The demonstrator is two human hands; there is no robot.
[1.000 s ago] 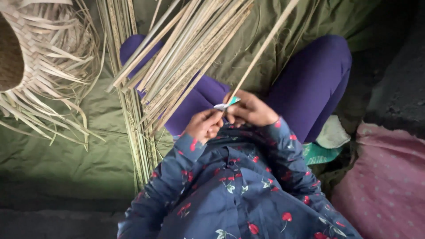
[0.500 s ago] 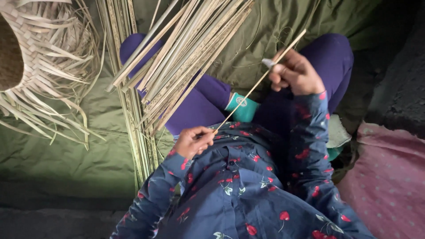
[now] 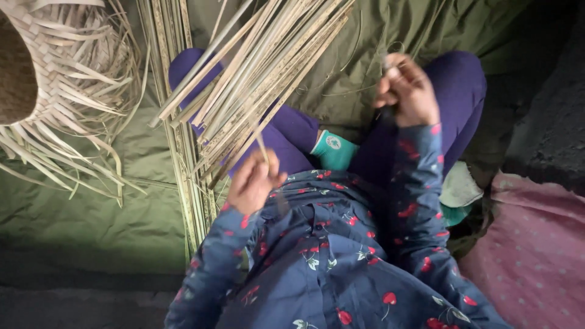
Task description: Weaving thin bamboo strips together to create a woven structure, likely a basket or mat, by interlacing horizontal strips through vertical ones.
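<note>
Left hand (image 3: 253,180) pinches a thin strip (image 3: 262,149) – strip bundle (image 3: 268,67) crowds above; right hand (image 3: 407,88) closed, contents unclear

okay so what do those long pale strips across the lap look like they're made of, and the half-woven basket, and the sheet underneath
Strips: probably split bamboo or cane, dry and matt; they look flat, stiff and straw-coloured, with fibrous grain. The left hand pinches one.
Basket: the same kind of strips, interlaced, with loose ends fanning out.
Sheet: olive-green woven cloth or tarpaulin, judging by its soft creases.

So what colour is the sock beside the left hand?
Teal green, the sock shows in the head view.
</note>
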